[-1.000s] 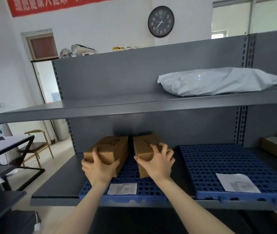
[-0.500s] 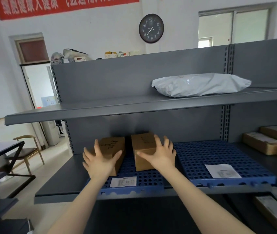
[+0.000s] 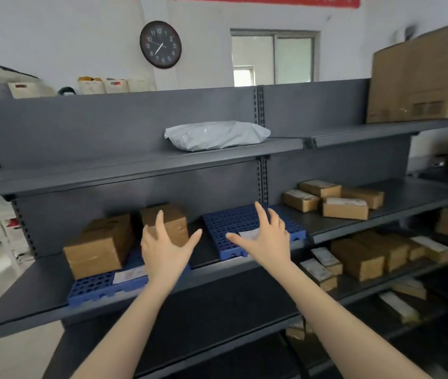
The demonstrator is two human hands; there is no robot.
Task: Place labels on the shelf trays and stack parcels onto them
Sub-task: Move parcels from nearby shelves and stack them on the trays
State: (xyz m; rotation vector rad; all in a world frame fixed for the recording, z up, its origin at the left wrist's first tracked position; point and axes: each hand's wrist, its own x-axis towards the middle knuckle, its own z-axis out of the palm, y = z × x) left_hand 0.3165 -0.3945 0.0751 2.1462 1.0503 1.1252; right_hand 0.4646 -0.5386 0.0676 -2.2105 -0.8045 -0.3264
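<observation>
Two brown cardboard parcels stand side by side on the left blue perforated tray (image 3: pixel 94 285): the left parcel (image 3: pixel 99 246) and the right parcel (image 3: pixel 172 221). A white label (image 3: pixel 130 275) lies at that tray's front. My left hand (image 3: pixel 164 250) hovers open in front of the right parcel, fingers spread, holding nothing. My right hand (image 3: pixel 264 239) is open with spread fingers over the second blue tray (image 3: pixel 233 222), partly covering its white label (image 3: pixel 249 234).
More brown parcels (image 3: pixel 337 201) lie on the shelf right of the trays, and others (image 3: pixel 359 258) on the shelf below. A grey poly mailer (image 3: pixel 216 134) rests on the upper shelf, a large carton (image 3: pixel 422 75) at top right. A wall clock (image 3: pixel 160 44) hangs behind.
Both hands have let go of the two parcels and drawn back, fingers spread. The view has swung right, bringing the right-hand shelves and their parcels into sight.
</observation>
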